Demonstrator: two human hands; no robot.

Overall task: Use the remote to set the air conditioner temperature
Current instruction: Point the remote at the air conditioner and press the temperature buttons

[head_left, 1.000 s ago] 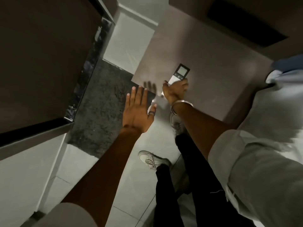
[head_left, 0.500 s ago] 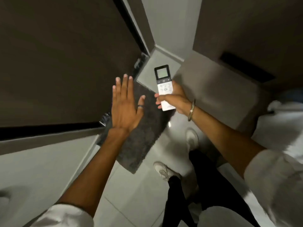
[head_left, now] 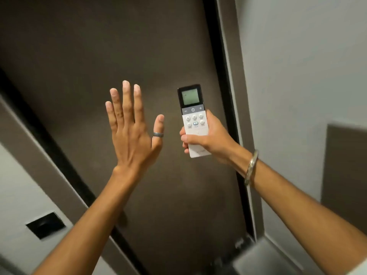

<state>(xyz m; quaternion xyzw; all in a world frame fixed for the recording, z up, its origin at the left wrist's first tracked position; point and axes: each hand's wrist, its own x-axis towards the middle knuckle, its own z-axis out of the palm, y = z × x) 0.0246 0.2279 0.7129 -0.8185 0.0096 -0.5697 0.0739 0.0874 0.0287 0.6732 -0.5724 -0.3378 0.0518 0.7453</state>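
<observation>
A white remote (head_left: 193,118) with a dark top and a small greenish screen stands upright in my right hand (head_left: 206,139). The fingers wrap its lower half and the thumb lies across the front below the round buttons. A metal bangle sits on that wrist. To the left of the remote, my left hand (head_left: 132,133) is raised flat with the fingers spread, holding nothing and wearing a dark ring on the thumb. No air conditioner is in view.
A dark brown door (head_left: 119,56) with a black frame fills the space behind both hands. A pale wall (head_left: 297,56) lies to the right, with a brown panel (head_left: 347,165) at its edge. A black wall plate (head_left: 45,225) sits low on the left.
The view has tilted up from the floor and mat to the door. Both hands have risen with it, and the remote now stands upright at chest height.
</observation>
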